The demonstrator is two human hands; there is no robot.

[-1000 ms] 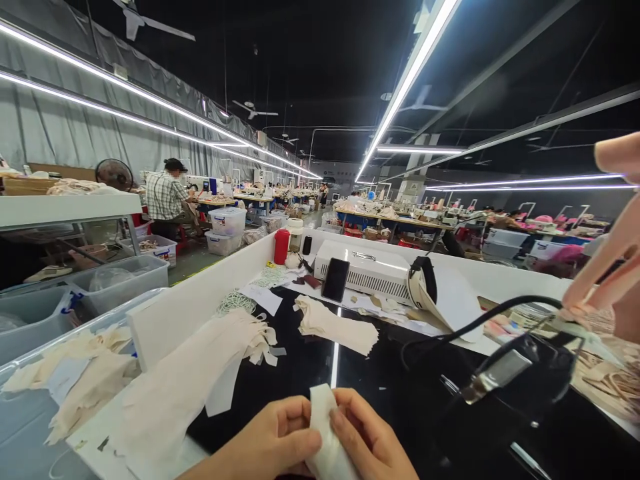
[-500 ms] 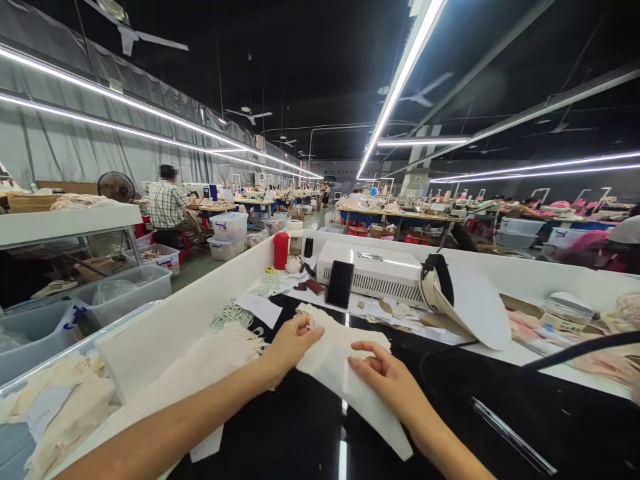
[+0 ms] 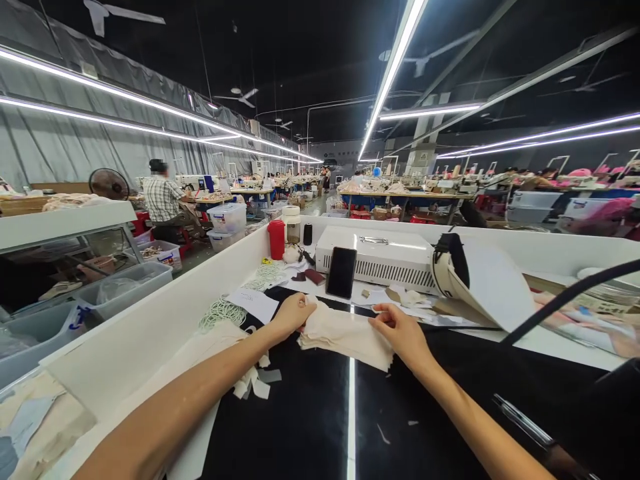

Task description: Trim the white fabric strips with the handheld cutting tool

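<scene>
A small layered stack of cream fabric pieces (image 3: 345, 337) spans the space between my hands, over the glossy black tabletop (image 3: 300, 420). My left hand (image 3: 293, 317) pinches the stack's upper left corner, its fingers closed. At the upper right corner, my right hand (image 3: 403, 333) has thumb and forefinger closed on the fabric's edge. The stack's lower edge looks uneven, with several layers showing. To the left, beside my left forearm, lies a larger heap of cream fabric (image 3: 215, 350) with loose strips at its end.
Behind the fabric a black phone (image 3: 341, 272) leans against a white vented box (image 3: 375, 257). A pale visor-like shield (image 3: 493, 280) and a dark cable (image 3: 565, 300) are at right. Green cord (image 3: 223, 313), a red container (image 3: 276, 240) and a clear pen-like tool (image 3: 523, 420) lie around. White walls edge the table.
The long fabric piece that trailed toward me now lies folded up or gathered with the stack. Both hands have moved slightly up and apart, and my right hand now grips the right corner.
</scene>
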